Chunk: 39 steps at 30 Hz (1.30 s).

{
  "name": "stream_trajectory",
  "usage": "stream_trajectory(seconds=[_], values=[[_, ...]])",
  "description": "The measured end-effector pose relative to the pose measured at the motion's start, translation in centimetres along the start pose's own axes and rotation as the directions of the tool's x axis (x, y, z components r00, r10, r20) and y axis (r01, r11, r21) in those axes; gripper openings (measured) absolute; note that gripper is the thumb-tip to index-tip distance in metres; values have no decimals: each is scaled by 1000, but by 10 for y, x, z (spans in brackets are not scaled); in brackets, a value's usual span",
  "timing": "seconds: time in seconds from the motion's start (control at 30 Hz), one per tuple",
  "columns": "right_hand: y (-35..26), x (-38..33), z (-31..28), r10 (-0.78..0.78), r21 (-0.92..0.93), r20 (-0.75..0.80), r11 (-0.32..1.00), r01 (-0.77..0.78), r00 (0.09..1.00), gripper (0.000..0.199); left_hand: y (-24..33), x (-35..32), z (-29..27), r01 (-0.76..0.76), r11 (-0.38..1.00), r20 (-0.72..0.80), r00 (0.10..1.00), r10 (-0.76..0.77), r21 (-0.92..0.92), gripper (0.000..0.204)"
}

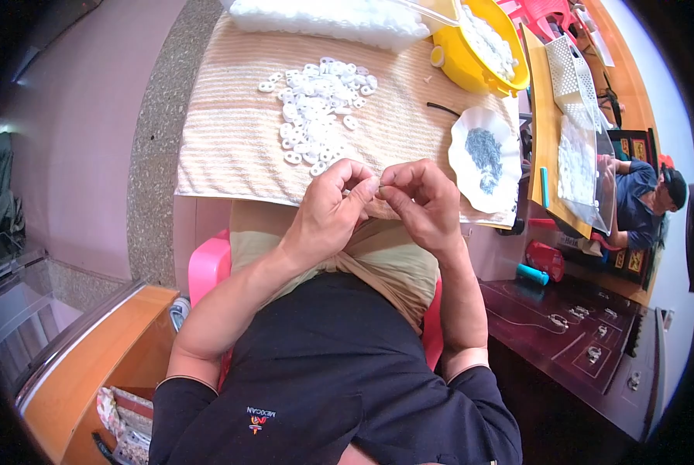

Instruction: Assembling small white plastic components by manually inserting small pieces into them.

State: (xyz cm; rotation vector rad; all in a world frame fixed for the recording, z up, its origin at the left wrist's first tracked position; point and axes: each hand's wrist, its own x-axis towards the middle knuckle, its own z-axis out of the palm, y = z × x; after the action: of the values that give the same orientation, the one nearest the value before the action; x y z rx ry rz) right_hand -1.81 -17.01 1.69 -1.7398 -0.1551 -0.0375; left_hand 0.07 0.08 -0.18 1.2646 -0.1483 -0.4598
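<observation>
My left hand (333, 203) and my right hand (424, 203) meet fingertip to fingertip over the near edge of the towel-covered table (231, 147). Thumb and forefinger of each are pinched together. Whatever lies between them is too small and hidden to name. Just beyond my left hand spreads a loose heap of small white oval plastic pieces (316, 108), each with holes. To the right of my right hand is a white dish with a wavy rim (504, 190), holding a pile of tiny grey metal-looking bits (484, 155).
A clear bin (448, 14) and a yellow basket (455, 62), both with white pieces, stand at the far edge. A thin black stick (442, 108) lies near the dish. At right, another person (643, 198) sits by a clear box of white pieces (575, 167).
</observation>
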Motion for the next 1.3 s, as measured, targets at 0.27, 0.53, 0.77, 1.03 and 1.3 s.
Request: stream_trajectory(seconds=[0.27,0.53,0.77,1.03,1.3], values=[[-8,4,-10,164,-99,136,984,-151,977,18,1,-3,4,18,1000,-61,998,-18,-2,20],[-20,11,-12,255,-41,177,967,-251,951,18,2,-2,3,25,996,-31,999,-28,-85,21],[-10,28,-26,136,-351,-2,928,-128,991,11,1,-1,2,49,986,-47,997,-57,-158,20],[-2,40,-23,15,-527,-144,845,-90,989,12,-1,-1,3,41,989,-74,996,-52,-143,18],[-4,8,-1,195,167,28,966,-197,980,17,2,-3,6,0,997,-92,996,-7,-75,18]])
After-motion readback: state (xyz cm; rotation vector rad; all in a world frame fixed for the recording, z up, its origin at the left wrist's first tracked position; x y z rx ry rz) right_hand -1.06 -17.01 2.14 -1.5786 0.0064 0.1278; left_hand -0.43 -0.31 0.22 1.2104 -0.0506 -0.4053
